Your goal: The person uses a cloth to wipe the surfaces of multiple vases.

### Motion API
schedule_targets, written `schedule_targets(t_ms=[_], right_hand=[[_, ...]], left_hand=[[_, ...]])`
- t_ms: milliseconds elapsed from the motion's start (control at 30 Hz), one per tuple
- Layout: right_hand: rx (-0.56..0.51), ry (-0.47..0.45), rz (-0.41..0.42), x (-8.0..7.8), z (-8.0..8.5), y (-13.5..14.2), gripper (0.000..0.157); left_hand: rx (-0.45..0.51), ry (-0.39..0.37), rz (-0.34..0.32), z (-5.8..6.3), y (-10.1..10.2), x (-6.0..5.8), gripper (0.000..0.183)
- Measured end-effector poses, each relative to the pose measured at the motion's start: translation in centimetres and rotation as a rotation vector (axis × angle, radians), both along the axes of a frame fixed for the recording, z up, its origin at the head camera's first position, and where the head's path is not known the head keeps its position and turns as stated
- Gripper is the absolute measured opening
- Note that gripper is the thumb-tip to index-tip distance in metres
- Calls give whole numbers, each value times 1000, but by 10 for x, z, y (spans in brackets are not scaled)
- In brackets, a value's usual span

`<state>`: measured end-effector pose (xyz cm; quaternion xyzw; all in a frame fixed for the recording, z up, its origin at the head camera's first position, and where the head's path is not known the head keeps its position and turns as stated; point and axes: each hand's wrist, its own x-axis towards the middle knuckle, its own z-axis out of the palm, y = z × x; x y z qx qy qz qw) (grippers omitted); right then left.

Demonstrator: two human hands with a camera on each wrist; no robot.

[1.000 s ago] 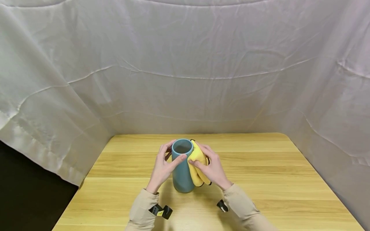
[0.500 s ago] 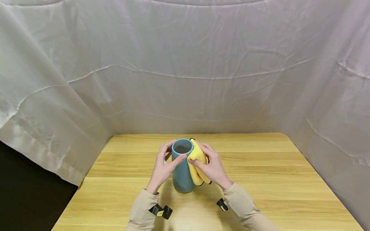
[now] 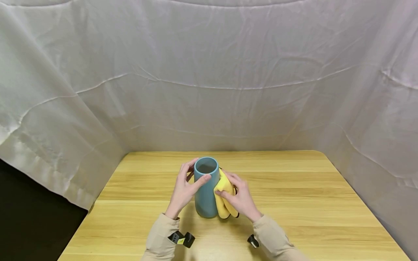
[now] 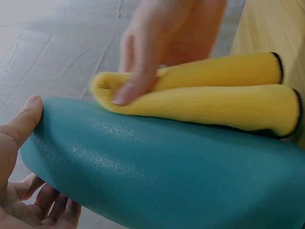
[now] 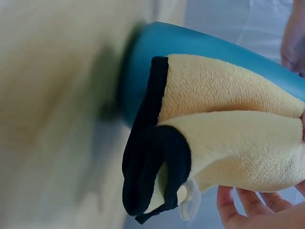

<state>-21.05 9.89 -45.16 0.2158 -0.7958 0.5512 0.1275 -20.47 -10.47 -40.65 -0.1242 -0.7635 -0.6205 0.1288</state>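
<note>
A tall teal vase (image 3: pixel 205 197) stands upright on the table, its round mouth facing up and narrower than its base. My left hand (image 3: pixel 183 187) grips it near the rim, thumb in front and fingers round the far left side. In my right hand (image 3: pixel 241 195) is a folded yellow cleaning cloth (image 3: pixel 223 183) with black edging, pinched between thumb and fingers and lying against the vase's right side. The left wrist view shows the cloth (image 4: pixel 214 107) touching the vase wall (image 4: pixel 167 167). A small white loop (image 5: pixel 190 200) hangs at the cloth's edge in the right wrist view.
The light wooden table (image 3: pixel 310 203) extends on both sides of the vase. Pale grey curtains (image 3: pixel 209 90) enclose the back and sides. A dark area (image 3: pixel 32 214) lies beyond the table's left edge. Black wrist devices (image 3: pixel 181 239) sit at both sleeves.
My right hand and the yellow cloth have slid down the vase's right side, away from the rim. The left hand and the vase have stayed in place.
</note>
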Motion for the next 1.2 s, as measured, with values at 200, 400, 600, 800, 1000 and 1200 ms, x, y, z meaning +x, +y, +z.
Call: schedule_targets(t_ms=[200, 400, 600, 800, 1000, 1200], right_hand=[[42, -77, -10, 3, -21, 4, 65], [42, -99, -19, 4, -26, 4, 66], [30, -107, -24, 4, -26, 4, 66], [27, -95, -22, 4, -23, 4, 64], [-7, -43, -2, 1, -5, 1, 63], [-28, 45, 0, -4, 22, -5, 62]], left_hand=[[1, -1, -4, -1, 0, 0, 62], [3, -5, -3, -1, 0, 1, 62], [-4, -4, -3, -1, 0, 1, 62], [-3, -4, -7, 0, 0, 1, 62], [-1, -3, -10, 1, 0, 1, 62], [-3, 3, -9, 1, 0, 0, 62]])
